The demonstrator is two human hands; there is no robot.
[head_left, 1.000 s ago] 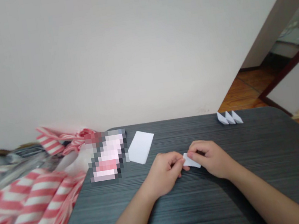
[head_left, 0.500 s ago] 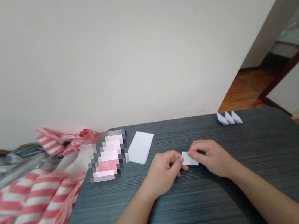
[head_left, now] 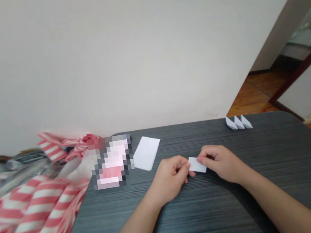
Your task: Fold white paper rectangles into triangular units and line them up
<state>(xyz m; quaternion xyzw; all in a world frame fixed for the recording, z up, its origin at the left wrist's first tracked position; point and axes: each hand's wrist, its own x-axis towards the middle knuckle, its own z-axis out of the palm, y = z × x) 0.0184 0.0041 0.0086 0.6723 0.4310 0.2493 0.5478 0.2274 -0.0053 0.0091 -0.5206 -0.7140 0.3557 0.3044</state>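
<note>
**Small white rectangular paper [head_left: 198,165] was pinched at both ends**

The left hand's [head_left: 173,179] thumb and fingers pressed together on the paper's left end, and the right hand's [head_left: 222,164] on its right, over the middle of a dark grey, streaked, round-cornered tabletop [head_left: 207,218]. Beyond the left hand lay a flat white paper sheet [head_left: 147,153], just beside a pixelated pink-and-dark oblong [head_left: 113,158]. Three folded white paper pieces [head_left: 238,123] sat in a row near the far right edge. Red-and-white striped cloth [head_left: 40,199] lay heaped at left; a pale wall [head_left: 145,55] rose behind, and brown wooden flooring [head_left: 246,96] showed at right.
</note>
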